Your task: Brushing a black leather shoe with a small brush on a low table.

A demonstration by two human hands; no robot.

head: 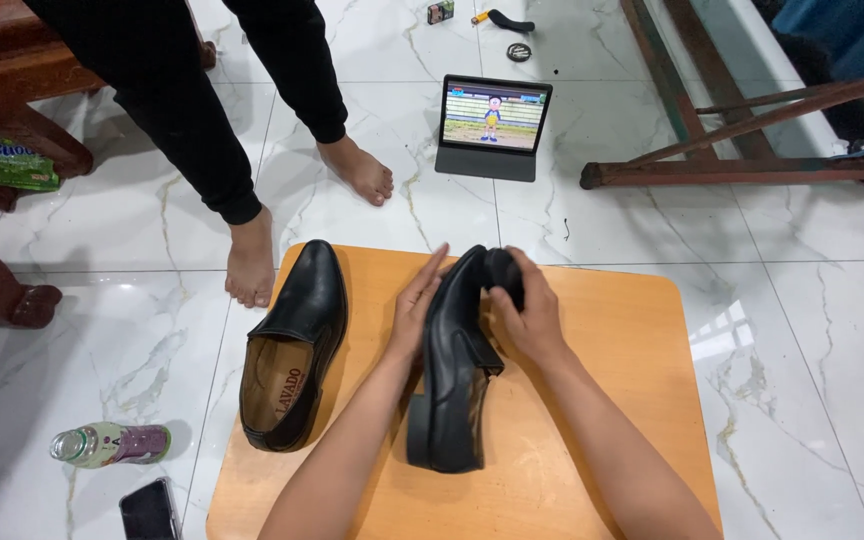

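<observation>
Here, a white marble floor (812, 300) fills the frame, and a low orange table (612, 400) sits at the lower centre. On the table, the tilted black shoe (452, 380) is held between both hands: the left hand (418, 305) lies flat against its side, the right hand (527, 310) grips its toe. Its matching shoe (297, 345) rests left of it. A tablet (493, 125) stands at upper centre, a bottle (112, 444) lies at lower left.

Below me a white marble-look floor (812, 300) shines with grey veining and glare. A low orange desk (622, 400) sits on it. Dark carved wooden furniture (2, 80) stands left, a rusty metal frame (752, 150) at right.
</observation>
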